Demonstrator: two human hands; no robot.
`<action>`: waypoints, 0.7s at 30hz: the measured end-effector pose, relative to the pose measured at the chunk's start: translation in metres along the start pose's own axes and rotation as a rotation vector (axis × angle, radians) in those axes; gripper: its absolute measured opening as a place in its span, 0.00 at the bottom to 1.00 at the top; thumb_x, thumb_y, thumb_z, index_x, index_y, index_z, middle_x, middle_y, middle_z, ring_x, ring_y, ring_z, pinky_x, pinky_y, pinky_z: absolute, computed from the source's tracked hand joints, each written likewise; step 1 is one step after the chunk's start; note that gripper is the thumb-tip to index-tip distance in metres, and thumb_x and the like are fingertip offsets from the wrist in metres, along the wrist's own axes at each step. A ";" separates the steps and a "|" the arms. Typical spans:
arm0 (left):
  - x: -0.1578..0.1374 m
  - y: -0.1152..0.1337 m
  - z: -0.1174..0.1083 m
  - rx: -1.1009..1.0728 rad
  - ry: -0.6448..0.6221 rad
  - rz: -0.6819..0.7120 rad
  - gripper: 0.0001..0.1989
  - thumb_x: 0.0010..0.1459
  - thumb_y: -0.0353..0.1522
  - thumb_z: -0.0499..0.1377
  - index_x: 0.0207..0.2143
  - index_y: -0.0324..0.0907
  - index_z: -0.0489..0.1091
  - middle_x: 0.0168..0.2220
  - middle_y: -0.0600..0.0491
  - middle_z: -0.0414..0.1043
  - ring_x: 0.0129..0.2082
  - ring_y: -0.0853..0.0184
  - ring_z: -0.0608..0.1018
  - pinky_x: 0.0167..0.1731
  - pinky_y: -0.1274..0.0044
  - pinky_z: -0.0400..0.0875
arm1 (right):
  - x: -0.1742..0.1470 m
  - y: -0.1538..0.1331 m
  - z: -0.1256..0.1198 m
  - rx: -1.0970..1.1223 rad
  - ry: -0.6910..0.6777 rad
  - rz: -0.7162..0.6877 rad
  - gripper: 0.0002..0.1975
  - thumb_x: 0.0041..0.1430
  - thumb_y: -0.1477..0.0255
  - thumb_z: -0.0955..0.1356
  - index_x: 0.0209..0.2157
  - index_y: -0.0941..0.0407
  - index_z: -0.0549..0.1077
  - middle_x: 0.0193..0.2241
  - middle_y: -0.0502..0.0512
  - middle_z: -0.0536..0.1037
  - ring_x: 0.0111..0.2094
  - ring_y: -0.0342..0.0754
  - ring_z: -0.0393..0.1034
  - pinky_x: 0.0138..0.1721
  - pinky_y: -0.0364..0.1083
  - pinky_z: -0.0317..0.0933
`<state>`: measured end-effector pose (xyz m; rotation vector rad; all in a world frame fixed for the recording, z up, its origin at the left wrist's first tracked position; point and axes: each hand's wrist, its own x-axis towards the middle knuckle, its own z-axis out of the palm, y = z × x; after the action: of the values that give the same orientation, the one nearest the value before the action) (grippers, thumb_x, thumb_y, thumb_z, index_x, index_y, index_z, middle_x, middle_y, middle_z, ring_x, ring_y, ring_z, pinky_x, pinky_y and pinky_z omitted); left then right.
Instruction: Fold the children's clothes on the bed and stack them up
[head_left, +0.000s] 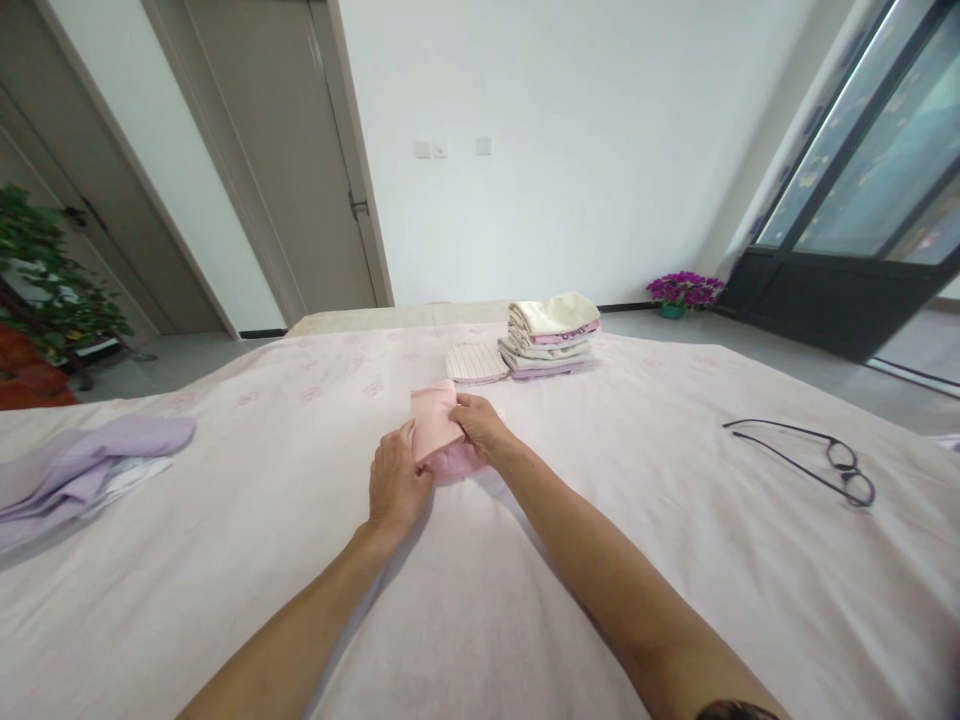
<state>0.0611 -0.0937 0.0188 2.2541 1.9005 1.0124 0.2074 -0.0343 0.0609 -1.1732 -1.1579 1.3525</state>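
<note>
- Pale pink bed sheet [615, 560] is covering the whole working surface, with a white wall and grey doors standing behind its far edge.
- Stack of folded clothes [552, 335] is sitting near the far edge of the bed, and a striped folded piece [475, 363] is lying just beside it on the left.
- Lilac garment [82, 465] is lying crumpled at the left edge; part of it is running out of view.
- Black clothes hanger [814, 460] is lying flat towards the right edge, well apart from both hands.
- Potted purple flowers [684, 290] are standing on the floor beyond the far right corner.
- Nothing is lying between the hands and the stack.
- Small pink cloth [436, 425] is lying in the middle of the bed; its lower part is hidden behind the hands.
- Left hand [396, 487] is resting against the near left side of the cloth, fingers curled onto it.
- Right hand [480, 425] is pinching the right edge of the cloth, thumb on top.
</note>
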 end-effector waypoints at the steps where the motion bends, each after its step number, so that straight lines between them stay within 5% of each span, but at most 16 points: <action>1: 0.000 -0.002 0.001 0.003 -0.005 0.014 0.31 0.51 0.25 0.56 0.60 0.37 0.57 0.52 0.42 0.66 0.55 0.55 0.68 0.52 0.64 0.65 | 0.001 -0.001 -0.003 -0.027 0.004 -0.001 0.17 0.38 0.78 0.61 0.34 0.59 0.72 0.19 0.46 0.70 0.19 0.41 0.62 0.21 0.38 0.54; 12: -0.011 -0.004 -0.002 0.175 -0.046 0.261 0.25 0.54 0.22 0.55 0.55 0.39 0.66 0.56 0.42 0.66 0.54 0.54 0.69 0.54 0.63 0.66 | 0.007 0.014 -0.050 -0.566 0.027 -0.052 0.21 0.38 0.81 0.64 0.38 0.61 0.77 0.25 0.53 0.77 0.27 0.45 0.70 0.29 0.40 0.57; 21: -0.012 -0.010 0.006 0.153 -0.090 0.422 0.20 0.60 0.23 0.54 0.54 0.39 0.71 0.56 0.42 0.70 0.56 0.57 0.71 0.56 0.64 0.66 | 0.002 0.001 -0.055 -0.980 0.070 -0.079 0.27 0.44 0.81 0.66 0.50 0.59 0.74 0.40 0.60 0.80 0.40 0.51 0.74 0.39 0.43 0.61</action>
<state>0.0546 -0.0996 0.0046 2.8136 1.5490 0.7976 0.2617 -0.0292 0.0552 -1.7886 -1.8705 0.6328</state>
